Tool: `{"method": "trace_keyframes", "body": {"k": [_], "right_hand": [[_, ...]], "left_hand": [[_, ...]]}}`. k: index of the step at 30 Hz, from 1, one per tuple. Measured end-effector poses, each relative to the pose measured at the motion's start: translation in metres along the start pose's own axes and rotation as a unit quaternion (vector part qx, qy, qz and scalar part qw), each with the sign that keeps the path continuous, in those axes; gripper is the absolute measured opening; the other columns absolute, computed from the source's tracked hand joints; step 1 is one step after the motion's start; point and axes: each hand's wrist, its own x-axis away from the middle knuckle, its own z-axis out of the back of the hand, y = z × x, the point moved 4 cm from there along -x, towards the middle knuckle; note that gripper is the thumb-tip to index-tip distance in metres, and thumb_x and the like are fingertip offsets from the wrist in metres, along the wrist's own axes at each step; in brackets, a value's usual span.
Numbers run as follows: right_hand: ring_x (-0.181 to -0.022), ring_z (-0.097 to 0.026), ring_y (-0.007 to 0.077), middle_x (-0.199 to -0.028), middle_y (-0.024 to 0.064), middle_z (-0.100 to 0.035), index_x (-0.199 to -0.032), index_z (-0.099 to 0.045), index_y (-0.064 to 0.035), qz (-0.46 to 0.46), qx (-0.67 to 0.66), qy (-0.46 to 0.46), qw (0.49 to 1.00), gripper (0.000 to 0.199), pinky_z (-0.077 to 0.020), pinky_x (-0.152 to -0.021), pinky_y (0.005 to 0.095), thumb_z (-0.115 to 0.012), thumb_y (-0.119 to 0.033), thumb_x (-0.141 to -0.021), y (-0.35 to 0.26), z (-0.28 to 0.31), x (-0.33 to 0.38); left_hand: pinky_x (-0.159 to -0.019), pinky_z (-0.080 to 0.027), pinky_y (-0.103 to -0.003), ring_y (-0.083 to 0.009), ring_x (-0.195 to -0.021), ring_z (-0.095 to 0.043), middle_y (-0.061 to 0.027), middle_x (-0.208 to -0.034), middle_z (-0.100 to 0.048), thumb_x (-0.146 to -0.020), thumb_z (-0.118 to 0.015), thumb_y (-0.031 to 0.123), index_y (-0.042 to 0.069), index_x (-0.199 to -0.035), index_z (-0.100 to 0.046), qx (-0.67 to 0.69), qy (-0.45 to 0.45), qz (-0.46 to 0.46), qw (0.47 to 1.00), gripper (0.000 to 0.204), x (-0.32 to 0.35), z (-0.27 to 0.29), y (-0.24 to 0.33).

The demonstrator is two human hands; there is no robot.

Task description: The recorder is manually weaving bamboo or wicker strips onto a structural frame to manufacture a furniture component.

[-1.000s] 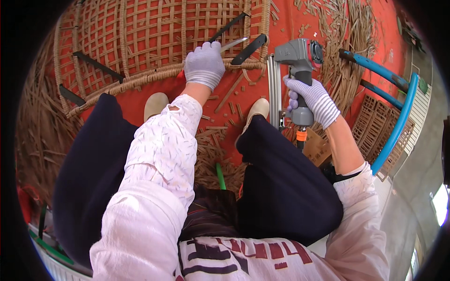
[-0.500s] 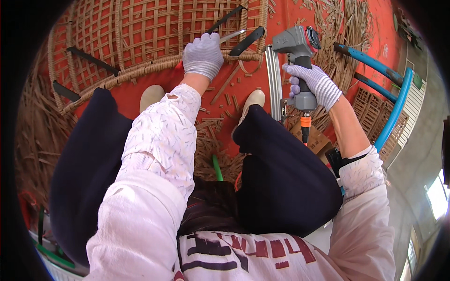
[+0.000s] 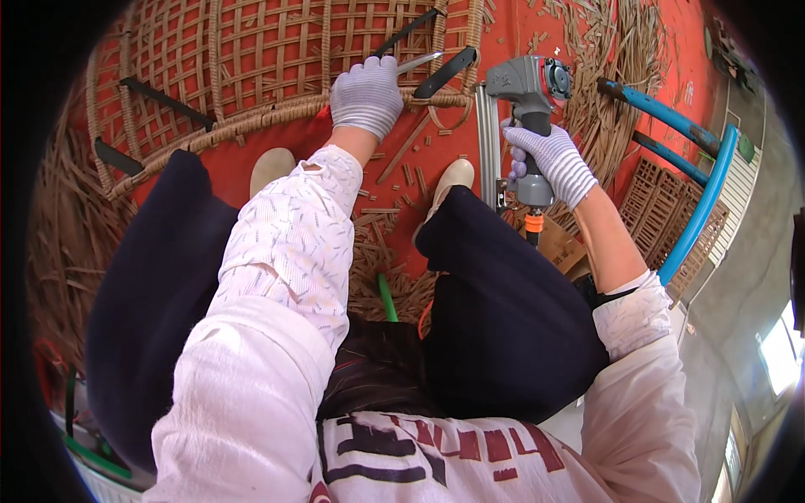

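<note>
Head view: the left hand (image 3: 366, 98) clasps a knife (image 3: 418, 63), with a woven panel (image 3: 326, 42) just beyond it; the right hand (image 3: 558, 161) grasps a grey nail gun (image 3: 523, 78) beside the panel. Should the panel shift, the knife could slip and nick its weave.

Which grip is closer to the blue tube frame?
Right. The right grip, around the gray nail gun, is left of the blue tube frame; the left grip is farther left, at the edge of the wicker panel.
</note>
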Motion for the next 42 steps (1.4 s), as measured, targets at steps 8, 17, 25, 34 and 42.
{"method": "trace_keyframes", "body": {"k": [8, 17, 25, 34, 42], "right_hand": [[-0.046, -0.054, 0.0133, -0.061, 0.0002, -0.054, -0.105, -0.060, -0.0045, 0.005, 0.000, 0.011, 1.000, 0.023, -0.0528, -0.048, 0.0366, -0.069, -0.016, -0.087, 0.004, -0.002, 0.001], [-0.045, -0.054, 0.0129, -0.061, -0.0001, -0.054, -0.105, -0.061, -0.0047, 0.001, -0.019, 0.010, 1.000, 0.022, -0.0525, -0.049, 0.0343, -0.068, -0.014, -0.087, 0.005, 0.000, 0.004], [-0.045, -0.054, 0.0131, -0.060, -0.0002, -0.054, -0.101, -0.061, -0.0045, -0.003, -0.010, 0.028, 1.000, 0.020, -0.0523, -0.049, 0.0342, -0.068, -0.014, -0.086, 0.005, 0.000, 0.003], [-0.046, -0.054, 0.0131, -0.061, 0.0001, -0.054, -0.104, -0.060, -0.0045, 0.024, -0.014, 0.011, 1.000, 0.024, -0.0518, -0.050, 0.0341, -0.070, -0.016, -0.085, 0.000, 0.004, 0.004], [-0.055, -0.056, 0.0149, -0.071, 0.0043, -0.055, -0.103, -0.056, -0.0018, 0.144, -0.162, 0.098, 0.971, 0.028, -0.0512, -0.056, 0.0319, -0.070, -0.019, -0.085, -0.007, 0.093, 0.070]], "left_hand": [[-0.069, -0.053, -0.043, -0.0290, -0.079, -0.066, -0.0088, -0.086, -0.065, -0.089, -0.049, 0.016, 0.013, -0.095, -0.059, 0.015, -0.046, 0.016, 0.999, 0.012, -0.001, -0.001, -0.001], [-0.068, -0.052, -0.043, -0.0287, -0.078, -0.066, -0.0084, -0.084, -0.064, -0.088, -0.051, 0.016, 0.012, -0.092, -0.058, 0.017, -0.037, 0.014, 0.999, 0.009, 0.001, 0.001, 0.000], [-0.066, -0.054, -0.040, -0.0251, -0.074, -0.066, -0.0075, -0.080, -0.063, -0.087, -0.057, 0.018, 0.011, -0.093, -0.063, 0.004, -0.022, 0.006, 1.000, 0.011, 0.000, 0.001, 0.001], [-0.068, -0.053, -0.042, -0.0277, -0.077, -0.066, -0.0075, -0.084, -0.064, -0.087, -0.051, 0.014, 0.013, -0.093, -0.059, 0.012, -0.030, 0.007, 0.999, 0.010, 0.000, 0.000, 0.000], [-0.064, -0.053, -0.041, -0.0270, -0.074, -0.065, -0.0057, -0.081, -0.064, -0.084, -0.055, 0.016, 0.015, -0.091, -0.059, -0.010, 0.010, -0.006, 1.000, 0.008, 0.000, 0.002, 0.000]]}}
